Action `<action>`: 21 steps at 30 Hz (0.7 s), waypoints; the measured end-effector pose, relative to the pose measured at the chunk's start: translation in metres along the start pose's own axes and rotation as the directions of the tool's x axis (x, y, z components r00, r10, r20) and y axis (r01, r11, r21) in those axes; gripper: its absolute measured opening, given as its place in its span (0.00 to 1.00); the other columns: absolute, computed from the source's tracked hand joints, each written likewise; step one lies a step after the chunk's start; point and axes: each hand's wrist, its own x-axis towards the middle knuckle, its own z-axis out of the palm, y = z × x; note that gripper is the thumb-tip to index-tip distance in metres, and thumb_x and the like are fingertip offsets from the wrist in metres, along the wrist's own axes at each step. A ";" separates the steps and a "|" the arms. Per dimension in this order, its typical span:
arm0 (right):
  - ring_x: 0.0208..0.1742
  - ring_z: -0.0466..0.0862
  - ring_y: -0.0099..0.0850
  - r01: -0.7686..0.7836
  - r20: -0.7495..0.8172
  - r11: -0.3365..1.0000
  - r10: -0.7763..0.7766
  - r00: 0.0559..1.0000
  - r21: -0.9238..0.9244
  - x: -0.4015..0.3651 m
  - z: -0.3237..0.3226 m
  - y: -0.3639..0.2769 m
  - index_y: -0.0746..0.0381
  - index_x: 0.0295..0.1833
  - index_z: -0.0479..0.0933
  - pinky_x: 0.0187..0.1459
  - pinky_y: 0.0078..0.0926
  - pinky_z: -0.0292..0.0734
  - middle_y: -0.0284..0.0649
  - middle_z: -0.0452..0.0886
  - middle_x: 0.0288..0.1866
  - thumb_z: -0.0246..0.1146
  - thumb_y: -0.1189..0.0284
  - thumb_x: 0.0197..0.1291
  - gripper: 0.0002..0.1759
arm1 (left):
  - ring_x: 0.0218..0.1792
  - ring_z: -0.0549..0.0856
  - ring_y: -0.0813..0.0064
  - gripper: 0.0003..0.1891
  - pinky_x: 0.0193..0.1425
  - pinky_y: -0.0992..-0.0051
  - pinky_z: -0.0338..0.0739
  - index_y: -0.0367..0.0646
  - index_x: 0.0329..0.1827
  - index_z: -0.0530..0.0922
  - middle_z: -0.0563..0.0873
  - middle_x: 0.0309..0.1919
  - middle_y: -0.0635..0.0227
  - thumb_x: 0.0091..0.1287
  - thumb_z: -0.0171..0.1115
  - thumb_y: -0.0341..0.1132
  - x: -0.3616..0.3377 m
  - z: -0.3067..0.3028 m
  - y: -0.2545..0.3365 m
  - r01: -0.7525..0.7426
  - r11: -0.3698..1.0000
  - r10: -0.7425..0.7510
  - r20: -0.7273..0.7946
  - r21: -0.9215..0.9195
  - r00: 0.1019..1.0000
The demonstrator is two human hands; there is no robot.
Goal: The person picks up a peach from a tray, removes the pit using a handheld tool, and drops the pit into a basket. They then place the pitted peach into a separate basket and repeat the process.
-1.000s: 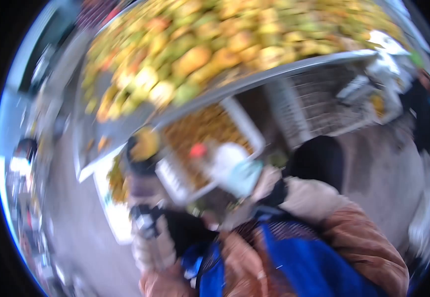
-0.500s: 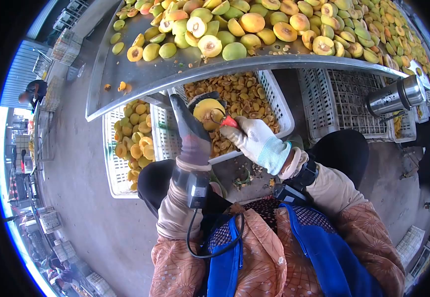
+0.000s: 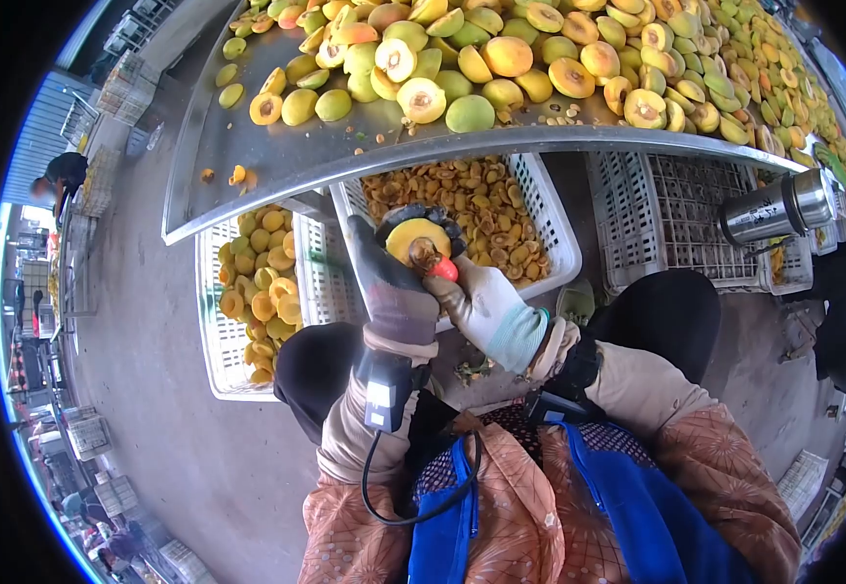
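Observation:
My left hand [image 3: 396, 292], in a dark glove, is closed around a yellow peach half [image 3: 408, 237], cut face up. Gripped in my right hand [image 3: 484, 310], in a white glove with dirty fingertips, is a small pitting tool with a red handle [image 3: 445, 270]. The tool's working end lies at the brown centre of the peach half, where the pit is; most of its metal is hidden. Both hands are close together above the near edge of a white crate [image 3: 550, 219] of brownish fruit pieces.
A metal table [image 3: 296, 161] piled with halved peaches [image 3: 472, 114] stands ahead. Below left is a white crate [image 3: 211, 341] of yellow halves. To the right are more crates [image 3: 627, 214] and a steel flask [image 3: 778, 206]. Other people [image 3: 66, 175] are at both sides.
My left hand has shifted slightly right and down, its fingers now curled round the peach half. The tool has turned within the cut face, and brown pit matter now shows at its tip.

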 end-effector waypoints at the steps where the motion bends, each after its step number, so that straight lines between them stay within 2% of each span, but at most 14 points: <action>1: 0.37 0.84 0.48 -0.031 0.070 0.999 0.032 0.997 -0.004 0.000 -0.005 -0.007 0.67 0.46 0.74 0.36 0.40 0.76 0.54 0.82 0.31 0.52 0.45 0.66 0.31 | 0.33 0.85 0.63 0.34 0.39 0.67 0.83 0.38 0.45 0.75 0.83 0.34 0.58 0.73 0.35 0.63 0.002 -0.001 0.000 -0.047 0.993 0.051 -0.040 0.105 0.998; 3: 0.36 0.85 0.46 -0.058 0.142 0.998 0.060 0.988 -0.015 0.003 -0.009 -0.010 0.68 0.46 0.74 0.37 0.39 0.76 0.53 0.82 0.31 0.53 0.44 0.65 0.33 | 0.31 0.85 0.61 0.32 0.37 0.67 0.83 0.38 0.45 0.75 0.83 0.33 0.58 0.74 0.35 0.61 0.011 -0.002 0.002 -0.092 0.974 0.109 -0.073 0.206 0.991; 5: 0.24 0.76 0.27 -0.057 0.183 0.991 0.034 0.983 0.120 0.003 -0.009 -0.007 0.70 0.38 0.76 0.29 0.27 0.71 0.37 0.76 0.23 0.53 0.41 0.65 0.36 | 0.26 0.84 0.58 0.37 0.32 0.64 0.82 0.35 0.39 0.75 0.83 0.28 0.52 0.70 0.37 0.66 0.018 -0.008 0.003 -0.122 0.961 0.132 -0.026 0.247 0.991; 6: 0.24 0.76 0.27 -0.059 0.182 0.991 0.036 0.983 0.121 0.005 -0.011 -0.008 0.70 0.38 0.76 0.29 0.27 0.71 0.37 0.76 0.23 0.53 0.41 0.65 0.36 | 0.26 0.84 0.58 0.37 0.32 0.64 0.82 0.35 0.39 0.75 0.83 0.28 0.52 0.70 0.37 0.66 0.016 -0.006 0.007 -0.119 0.961 0.129 -0.026 0.248 0.991; 8: 0.21 0.73 0.24 -0.184 0.398 0.936 0.052 0.916 0.301 0.005 -0.021 -0.018 0.67 0.35 0.76 0.25 0.23 0.66 0.36 0.75 0.21 0.51 0.38 0.64 0.37 | 0.26 0.84 0.59 0.35 0.30 0.66 0.81 0.36 0.35 0.75 0.82 0.26 0.53 0.73 0.34 0.63 0.003 0.007 0.018 -0.329 0.845 0.183 0.349 0.422 0.919; 10: 0.16 0.68 0.21 -0.243 0.474 0.931 0.089 0.876 0.274 0.005 -0.034 -0.028 0.62 0.33 0.74 0.19 0.20 0.61 0.34 0.72 0.18 0.49 0.37 0.65 0.35 | 0.27 0.84 0.61 0.34 0.33 0.70 0.81 0.37 0.33 0.76 0.81 0.24 0.55 0.74 0.33 0.60 -0.003 0.016 0.024 -0.405 0.806 0.173 0.482 0.433 0.859; 11: 0.14 0.65 0.20 -0.494 0.646 0.776 0.150 0.748 0.391 0.006 -0.037 -0.024 0.60 0.33 0.73 0.17 0.19 0.59 0.33 0.70 0.17 0.49 0.37 0.65 0.34 | 0.27 0.84 0.59 0.35 0.33 0.68 0.81 0.35 0.33 0.76 0.81 0.25 0.53 0.74 0.33 0.61 0.004 0.014 0.024 -0.204 0.959 0.080 0.503 0.196 0.861; 12: 0.12 0.62 0.20 -0.716 0.799 0.554 0.142 0.585 0.425 0.005 -0.038 -0.022 0.59 0.33 0.72 0.14 0.18 0.56 0.32 0.68 0.16 0.48 0.38 0.65 0.32 | 0.27 0.83 0.57 0.36 0.33 0.66 0.81 0.34 0.32 0.76 0.81 0.26 0.50 0.74 0.33 0.61 0.006 0.012 0.025 0.034 0.998 -0.001 0.546 -0.050 0.838; 13: 0.11 0.59 0.19 -0.731 0.794 0.500 0.130 0.593 0.464 0.003 -0.037 -0.023 0.58 0.35 0.71 0.12 0.18 0.53 0.31 0.64 0.14 0.47 0.39 0.66 0.31 | 0.27 0.82 0.57 0.35 0.32 0.64 0.80 0.36 0.28 0.75 0.81 0.26 0.51 0.72 0.37 0.63 -0.010 0.032 0.029 -0.064 0.995 0.044 0.223 0.083 0.974; 14: 0.11 0.59 0.19 -0.730 0.797 0.506 0.126 0.590 0.460 0.001 -0.037 -0.026 0.58 0.35 0.71 0.12 0.18 0.53 0.31 0.64 0.14 0.47 0.39 0.66 0.31 | 0.27 0.82 0.57 0.35 0.32 0.64 0.80 0.36 0.28 0.75 0.81 0.26 0.51 0.72 0.37 0.63 -0.017 0.038 0.036 -0.074 0.994 0.054 0.223 0.082 0.973; 15: 0.11 0.58 0.18 -0.723 0.803 0.522 0.113 0.585 0.453 0.001 -0.040 -0.032 0.57 0.34 0.71 0.13 0.18 0.50 0.29 0.64 0.14 0.47 0.40 0.67 0.29 | 0.27 0.82 0.57 0.35 0.32 0.64 0.80 0.37 0.28 0.74 0.81 0.26 0.52 0.71 0.38 0.64 -0.022 0.042 0.043 0.045 0.999 -0.043 0.212 -0.002 0.976; 17: 0.11 0.58 0.17 -0.686 0.834 0.620 0.088 0.545 0.382 -0.005 -0.044 -0.036 0.57 0.35 0.73 0.13 0.17 0.49 0.28 0.64 0.14 0.48 0.40 0.67 0.30 | 0.26 0.82 0.57 0.33 0.32 0.64 0.80 0.40 0.28 0.76 0.81 0.25 0.55 0.70 0.42 0.64 -0.017 0.020 0.057 0.244 0.958 -0.175 0.371 -0.150 0.912; 20: 0.11 0.61 0.19 -0.583 0.777 0.722 0.101 0.621 0.373 -0.006 -0.046 -0.034 0.59 0.34 0.75 0.14 0.18 0.53 0.30 0.68 0.15 0.48 0.36 0.64 0.34 | 0.38 0.83 0.61 0.30 0.44 0.64 0.81 0.40 0.42 0.78 0.83 0.36 0.57 0.71 0.44 0.62 -0.019 -0.011 0.076 -0.293 0.921 0.234 0.236 0.255 0.943; 21: 0.14 0.66 0.20 -0.490 0.602 0.836 0.263 0.754 0.247 -0.003 -0.050 -0.034 0.61 0.35 0.76 0.17 0.20 0.60 0.30 0.70 0.16 0.50 0.38 0.65 0.33 | 0.41 0.83 0.62 0.30 0.48 0.65 0.81 0.38 0.45 0.78 0.83 0.40 0.57 0.71 0.45 0.61 -0.020 -0.019 0.087 -0.411 0.833 0.372 0.174 0.370 0.912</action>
